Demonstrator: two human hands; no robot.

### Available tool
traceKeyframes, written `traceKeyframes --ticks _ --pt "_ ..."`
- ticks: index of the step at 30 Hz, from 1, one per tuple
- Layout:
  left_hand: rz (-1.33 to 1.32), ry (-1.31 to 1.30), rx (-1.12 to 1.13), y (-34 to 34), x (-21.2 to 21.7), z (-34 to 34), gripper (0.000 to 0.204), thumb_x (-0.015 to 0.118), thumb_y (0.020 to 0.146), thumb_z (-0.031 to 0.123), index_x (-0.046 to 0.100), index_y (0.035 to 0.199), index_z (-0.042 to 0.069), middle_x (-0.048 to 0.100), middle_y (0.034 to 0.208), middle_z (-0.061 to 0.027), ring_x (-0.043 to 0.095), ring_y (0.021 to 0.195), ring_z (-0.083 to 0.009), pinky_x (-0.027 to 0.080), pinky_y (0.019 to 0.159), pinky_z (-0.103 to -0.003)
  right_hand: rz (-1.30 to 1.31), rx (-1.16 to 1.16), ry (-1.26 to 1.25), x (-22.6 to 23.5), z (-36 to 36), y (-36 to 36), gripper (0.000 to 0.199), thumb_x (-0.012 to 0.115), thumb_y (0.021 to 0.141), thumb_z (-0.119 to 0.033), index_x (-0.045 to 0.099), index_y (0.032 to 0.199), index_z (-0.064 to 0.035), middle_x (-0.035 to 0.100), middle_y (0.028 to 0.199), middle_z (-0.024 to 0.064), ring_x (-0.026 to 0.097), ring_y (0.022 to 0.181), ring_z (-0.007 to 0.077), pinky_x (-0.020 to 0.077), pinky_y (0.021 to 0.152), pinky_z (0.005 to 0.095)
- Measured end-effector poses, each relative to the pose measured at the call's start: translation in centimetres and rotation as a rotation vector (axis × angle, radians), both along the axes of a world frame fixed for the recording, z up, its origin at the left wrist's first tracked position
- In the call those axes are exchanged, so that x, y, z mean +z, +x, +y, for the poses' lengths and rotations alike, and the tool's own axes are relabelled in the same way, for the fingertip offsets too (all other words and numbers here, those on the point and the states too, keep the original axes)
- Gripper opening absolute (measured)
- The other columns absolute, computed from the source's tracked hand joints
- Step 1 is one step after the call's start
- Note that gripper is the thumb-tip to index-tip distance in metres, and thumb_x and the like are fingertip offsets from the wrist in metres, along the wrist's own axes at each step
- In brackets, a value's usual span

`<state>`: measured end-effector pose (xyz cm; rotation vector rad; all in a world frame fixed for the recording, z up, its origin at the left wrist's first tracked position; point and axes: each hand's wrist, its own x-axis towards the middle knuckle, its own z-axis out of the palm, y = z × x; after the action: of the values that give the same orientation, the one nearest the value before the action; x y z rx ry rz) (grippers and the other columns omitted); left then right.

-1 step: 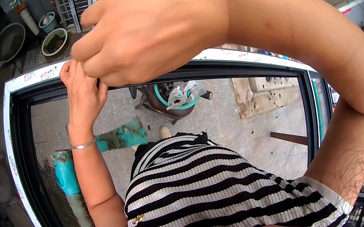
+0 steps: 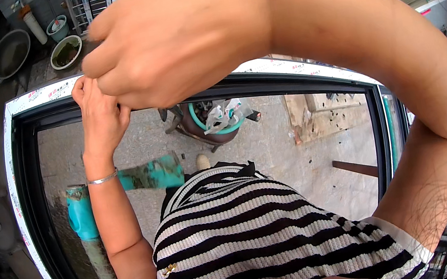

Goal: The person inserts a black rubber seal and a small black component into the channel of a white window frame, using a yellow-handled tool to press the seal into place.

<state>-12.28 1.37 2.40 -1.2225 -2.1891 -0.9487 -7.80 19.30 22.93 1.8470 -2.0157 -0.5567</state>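
A large black window frame [image 2: 25,172], with white printed protective film along its outer faces, surrounds my body. At its far bar, left of the middle, my left hand [image 2: 102,121] rests with fingers curled against the inner edge. My right hand [image 2: 160,43] reaches across from the right, high in front of the far bar, its fingers closed and bent downward. It covers part of the left fingertips and a stretch of the bar. Whatever either hand pinches is hidden.
Through the opening, a teal-rimmed bucket [image 2: 222,131] holding plastic bags stands on the paved floor. Below my left forearm lie stained teal wrapped tubes [image 2: 152,173]. A dark basin [image 2: 11,54] and a pale bowl [image 2: 66,52] sit beyond the far left corner. A wooden board [image 2: 314,118] lies at right.
My right hand has shifted slightly left along the far bar, still closed. My left hand has barely moved.
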Motion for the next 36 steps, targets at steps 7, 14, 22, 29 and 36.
traceKeyframes --ticks 7,14,22,29,36 --pt "-0.037 0.019 0.055 -0.5 -2.2 -0.6 0.034 0.073 0.071 0.006 0.063 0.103 0.004 0.059 0.114 -0.0126 0.052 0.112 -0.0328 0.030 0.099 -0.044 -0.275 -0.733 -0.147 -1.0 -3.9 1.3 0.008 0.065 0.075 -0.012 0.070 0.077 -0.0050 0.070 0.071 0.0110 0.071 0.066 0.0246 0.0558 0.056 0.0329" --pt "0.060 -0.080 0.030 0.1 1.5 0.4 0.032 0.071 0.070 0.005 0.063 0.102 0.005 0.059 0.114 -0.0111 0.053 0.111 -0.0311 0.030 0.099 -0.044 -0.772 -1.008 -0.299 -2.5 -2.3 -0.5 0.017 0.063 0.084 -0.016 0.070 0.084 -0.0012 0.070 0.073 0.0157 0.070 0.063 0.0253 0.0564 0.056 0.0311" --pt "0.016 0.001 0.012 -0.1 -0.3 -0.3 0.035 0.071 0.069 0.003 0.062 0.102 0.004 0.057 0.116 -0.0137 0.050 0.116 -0.0324 0.029 0.101 -0.046 -0.123 -0.466 -0.229 -0.9 -1.4 2.1 0.017 0.059 0.082 -0.022 0.067 0.092 -0.0103 0.064 0.080 0.0074 0.061 0.090 0.0217 0.0496 0.072 0.0323" --pt "-0.014 -0.011 -0.002 -0.5 -0.9 -0.3 0.031 0.071 0.067 0.001 0.064 0.097 0.003 0.060 0.110 -0.0159 0.052 0.114 -0.0357 0.031 0.099 -0.047 -0.255 -0.672 -0.043 -0.7 -2.2 1.7 0.019 0.066 0.080 -0.018 0.069 0.086 -0.0010 0.068 0.076 0.0183 0.071 0.073 0.0317 0.0577 0.062 0.0376" --pt "0.036 -0.047 0.030 -0.6 -1.7 -0.6 0.036 0.072 0.078 0.009 0.062 0.111 0.000 0.061 0.116 -0.0213 0.055 0.112 -0.0397 0.039 0.096 -0.047 -0.396 -0.851 -0.189 -0.4 -3.3 2.7 0.018 0.070 0.074 -0.014 0.072 0.089 -0.0042 0.071 0.089 0.0162 0.072 0.078 0.0311 0.0586 0.066 0.0388"
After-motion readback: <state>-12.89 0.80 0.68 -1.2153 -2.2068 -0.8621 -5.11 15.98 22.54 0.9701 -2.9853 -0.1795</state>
